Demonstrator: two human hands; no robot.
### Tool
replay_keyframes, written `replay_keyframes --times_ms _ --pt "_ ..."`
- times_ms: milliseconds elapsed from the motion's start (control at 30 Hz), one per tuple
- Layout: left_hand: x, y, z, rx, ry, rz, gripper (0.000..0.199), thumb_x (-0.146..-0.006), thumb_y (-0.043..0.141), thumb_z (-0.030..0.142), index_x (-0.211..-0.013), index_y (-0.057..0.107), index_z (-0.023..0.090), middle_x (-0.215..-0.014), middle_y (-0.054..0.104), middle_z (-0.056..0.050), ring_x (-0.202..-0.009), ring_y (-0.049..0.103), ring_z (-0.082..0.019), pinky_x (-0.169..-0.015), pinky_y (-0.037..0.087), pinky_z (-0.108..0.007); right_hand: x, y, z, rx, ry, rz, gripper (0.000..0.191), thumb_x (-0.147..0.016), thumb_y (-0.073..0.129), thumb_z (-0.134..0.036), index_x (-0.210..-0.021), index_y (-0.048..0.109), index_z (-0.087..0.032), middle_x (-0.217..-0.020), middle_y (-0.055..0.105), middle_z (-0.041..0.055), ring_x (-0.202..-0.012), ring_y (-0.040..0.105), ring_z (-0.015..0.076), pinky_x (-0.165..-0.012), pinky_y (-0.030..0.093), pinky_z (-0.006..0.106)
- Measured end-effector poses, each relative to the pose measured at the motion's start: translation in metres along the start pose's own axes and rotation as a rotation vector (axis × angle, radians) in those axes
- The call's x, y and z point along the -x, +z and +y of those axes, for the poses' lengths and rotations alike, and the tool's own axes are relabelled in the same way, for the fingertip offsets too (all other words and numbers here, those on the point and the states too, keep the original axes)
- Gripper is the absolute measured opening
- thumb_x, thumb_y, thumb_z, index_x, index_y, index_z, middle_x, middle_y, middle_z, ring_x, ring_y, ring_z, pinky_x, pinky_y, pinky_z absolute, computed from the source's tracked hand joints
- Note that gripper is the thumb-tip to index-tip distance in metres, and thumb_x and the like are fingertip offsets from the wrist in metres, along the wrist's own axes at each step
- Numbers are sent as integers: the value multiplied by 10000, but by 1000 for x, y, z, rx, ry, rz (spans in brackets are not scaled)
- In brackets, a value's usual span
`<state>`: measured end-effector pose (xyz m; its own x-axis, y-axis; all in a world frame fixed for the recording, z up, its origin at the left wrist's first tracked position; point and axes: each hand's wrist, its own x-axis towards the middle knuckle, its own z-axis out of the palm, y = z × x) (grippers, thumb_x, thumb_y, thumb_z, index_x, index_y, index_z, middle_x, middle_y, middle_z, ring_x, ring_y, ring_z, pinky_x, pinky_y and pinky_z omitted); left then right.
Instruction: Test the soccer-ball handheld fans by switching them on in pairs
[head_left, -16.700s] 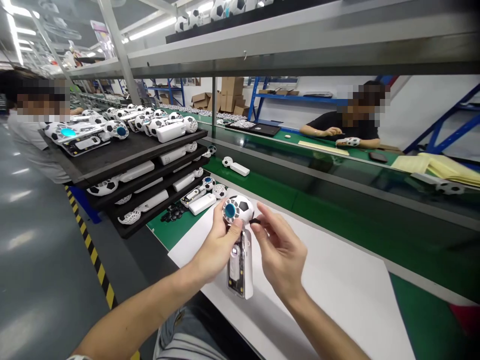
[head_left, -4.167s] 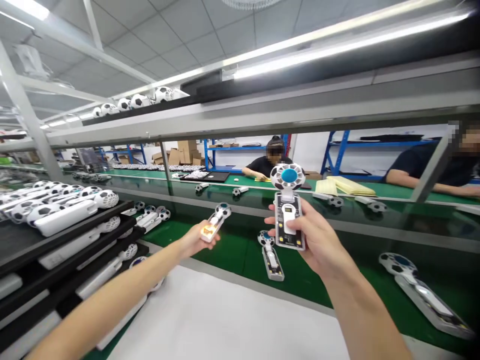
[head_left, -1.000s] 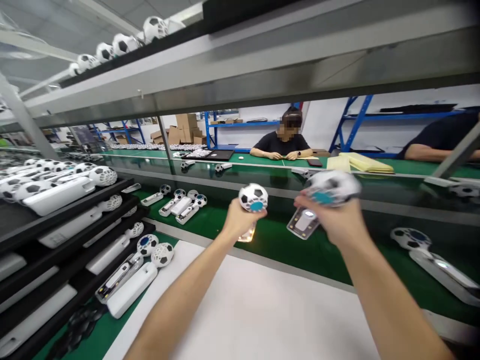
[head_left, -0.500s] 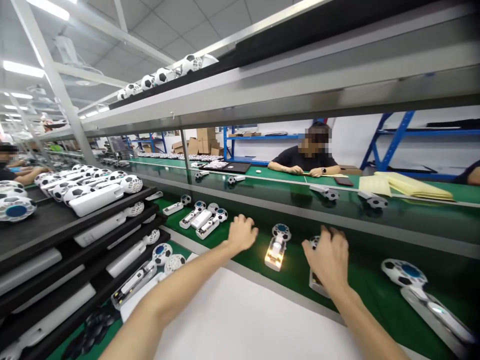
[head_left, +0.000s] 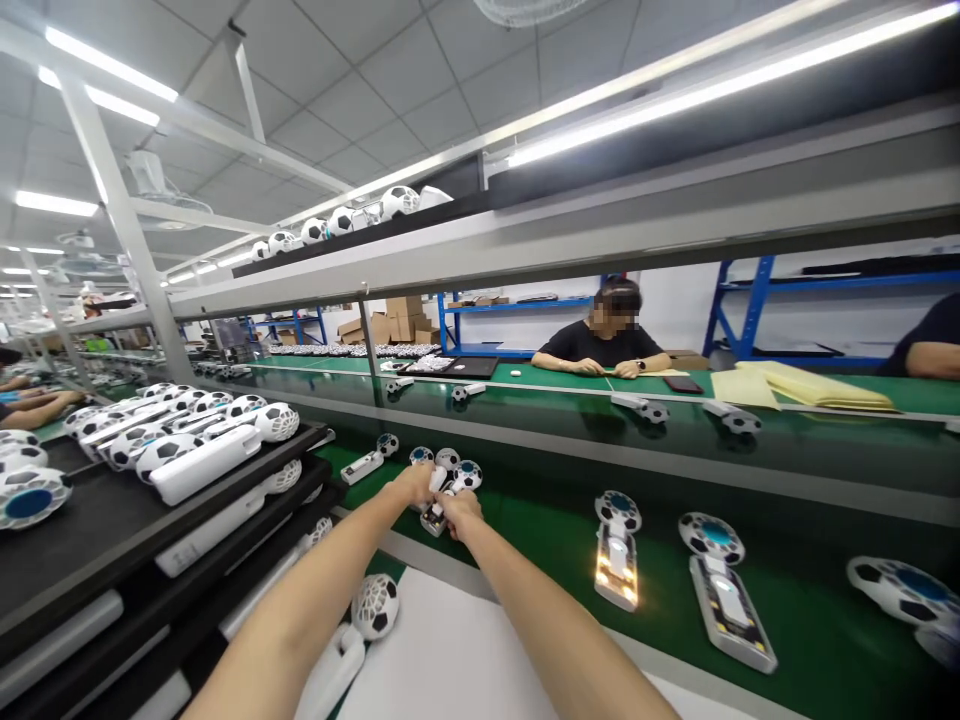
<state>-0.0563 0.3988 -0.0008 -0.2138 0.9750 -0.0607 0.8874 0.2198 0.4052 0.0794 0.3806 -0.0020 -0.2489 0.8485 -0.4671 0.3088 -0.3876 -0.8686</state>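
Both my hands reach out to a cluster of white handheld devices with soccer-ball heads on the green conveyor belt (head_left: 540,530). My left hand (head_left: 417,482) is closed at a white-handled soccer-ball device (head_left: 448,460) in the middle of the cluster; its fingertips are partly hidden. My right hand (head_left: 461,512), fingers bent and closed, grips the open-handled soccer-ball device (head_left: 433,520) beside it, whose inner parts show. Farther right on the belt lie a device with lit orange lights (head_left: 616,570) and another open-handled device (head_left: 731,610). A single device (head_left: 363,467) lies left of the cluster.
Stacked black trays (head_left: 97,540) of white soccer-ball devices stand at left. A white sheet (head_left: 435,650) lies in front of me, a device with a patterned ball head (head_left: 375,607) at its edge. Across the belt sits a person (head_left: 600,345). A metal shelf (head_left: 600,240) runs overhead.
Both hands have come together at the cluster, the right one sweeping left away from an open-handled device. My view has shifted, so the belt's devices appear farther right and lower.
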Motion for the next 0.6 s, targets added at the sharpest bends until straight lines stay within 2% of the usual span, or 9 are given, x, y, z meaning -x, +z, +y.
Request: replay_keyframes --times_ms 133,233,300,367,467,600 --pt "6 4 13 73 -54 -10 400 -914 642 336 -1265 578 155 -1355 538 -121 -1235 528 -285 -1043 434 -535 -12 -15 -1 -39 67 83 246 -969 621 -317 -1125 618 -127 -1039 642 62 -835 646 156 -703 578 307" --pt "15 6 28 192 -115 1 423 -915 639 328 -1295 560 161 -1405 495 -126 -1280 488 -303 -1062 412 -557 -3 -40 7 -135 44 99 267 -971 615 -327 -1152 614 -131 -1079 640 72 -881 649 172 -745 580 334" --pt "21 3 40 317 -156 -9 427 -917 637 321 -1305 550 165 -1399 496 -126 -1257 507 -296 -1037 442 -540 10 -62 15 -231 14 101 288 -979 601 -342 -1179 604 -135 -1097 636 77 -894 648 176 -757 578 342" --pt "28 -2 52 479 -189 -51 410 -928 623 321 -1297 546 161 -1337 538 -122 -1171 566 -267 -972 500 -493 27 -89 21 -342 -14 91 304 -990 580 -358 -1199 590 -137 -1087 635 76 -868 648 169 -735 578 331" --pt "44 -8 73 770 -193 -185 346 -953 587 355 -1224 572 141 -1152 617 -97 -954 634 -195 -812 563 -384 58 -135 26 -494 -55 53 287 -1008 543 -360 -1184 576 -136 -1002 635 56 -778 640 142 -662 568 288" --pt "82 -7 109 1185 -80 -358 272 -982 517 347 -1107 582 115 -934 629 -60 -711 597 -122 -592 507 -248 104 -190 24 -628 -184 -10 184 -980 437 -174 -1052 582 -86 -866 639 77 -653 618 138 -536 517 244"
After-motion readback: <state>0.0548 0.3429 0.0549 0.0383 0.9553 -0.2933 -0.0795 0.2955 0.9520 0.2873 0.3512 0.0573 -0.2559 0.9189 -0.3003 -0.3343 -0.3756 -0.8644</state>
